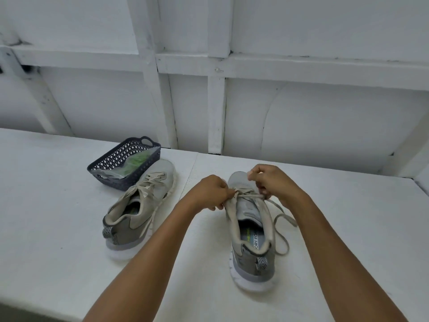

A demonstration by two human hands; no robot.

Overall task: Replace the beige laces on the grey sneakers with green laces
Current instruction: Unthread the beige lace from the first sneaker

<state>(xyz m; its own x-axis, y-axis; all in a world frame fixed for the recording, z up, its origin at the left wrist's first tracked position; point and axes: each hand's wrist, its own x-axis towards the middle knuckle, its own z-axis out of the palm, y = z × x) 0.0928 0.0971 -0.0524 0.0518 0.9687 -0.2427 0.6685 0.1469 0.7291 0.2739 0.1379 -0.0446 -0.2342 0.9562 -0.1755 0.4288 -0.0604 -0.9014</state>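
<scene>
Two grey sneakers stand on the white table [58,205]. The right sneaker [251,231] points away from me, its beige lace [279,219] partly pulled out and trailing loose on the table to its right. My left hand [212,191] pinches the lace at the shoe's left eyelets. My right hand [271,180] pinches the lace over the front of the lacing. The left sneaker [137,210] lies angled beside it, with its beige laces [148,182] still threaded. Green laces [137,162] sit in a clear bag inside a dark basket.
The dark perforated plastic basket [116,159] stands at the back left, touching the left sneaker's toe. A white panelled wall [232,101] rises right behind the table. The table's far right edge drops off near the corner.
</scene>
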